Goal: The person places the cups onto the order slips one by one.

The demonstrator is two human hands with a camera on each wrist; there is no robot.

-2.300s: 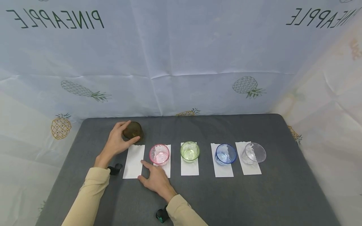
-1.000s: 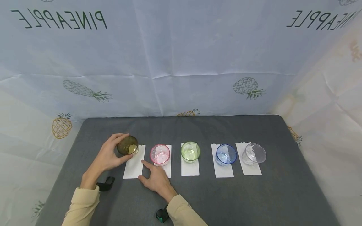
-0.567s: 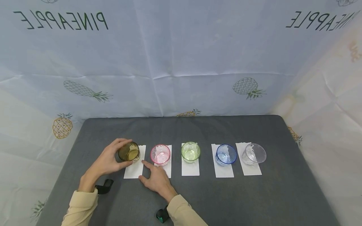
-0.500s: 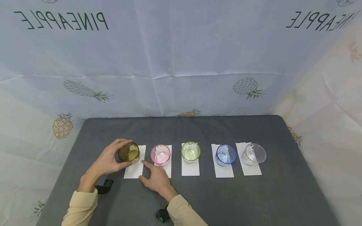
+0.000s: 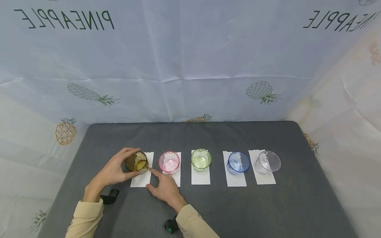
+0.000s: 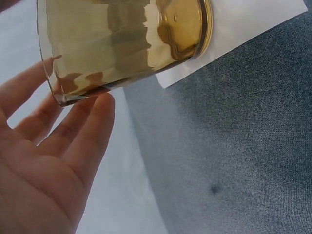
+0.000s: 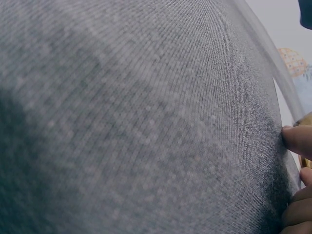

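My left hand (image 5: 114, 168) holds an amber drinking glass (image 5: 136, 162) between thumb and fingers, at the upper part of the leftmost white paper slip (image 5: 140, 181). In the left wrist view the amber glass (image 6: 126, 39) has its base over the white paper, with the fingers (image 6: 92, 126) along its side. My right hand (image 5: 166, 190) rests at the right edge of that slip, index finger and thumb spread apart. The right wrist view shows part of this hand (image 7: 300, 209) at its right border. Just beyond it stands a pink-rimmed glass (image 5: 169, 162) on another slip.
Farther right along the row stand a green glass (image 5: 200, 160), a blue glass (image 5: 238, 162) and a clear glass (image 5: 268, 162), each on a white slip. A dark grey cloth (image 5: 285, 205) covers the table. Behind hangs a pineapple-print curtain (image 5: 208, 59).
My left hand has brought the amber glass from behind the leftmost slip toward me and onto its upper part. In the last half second it shifted slightly. The right hand has stayed in place.
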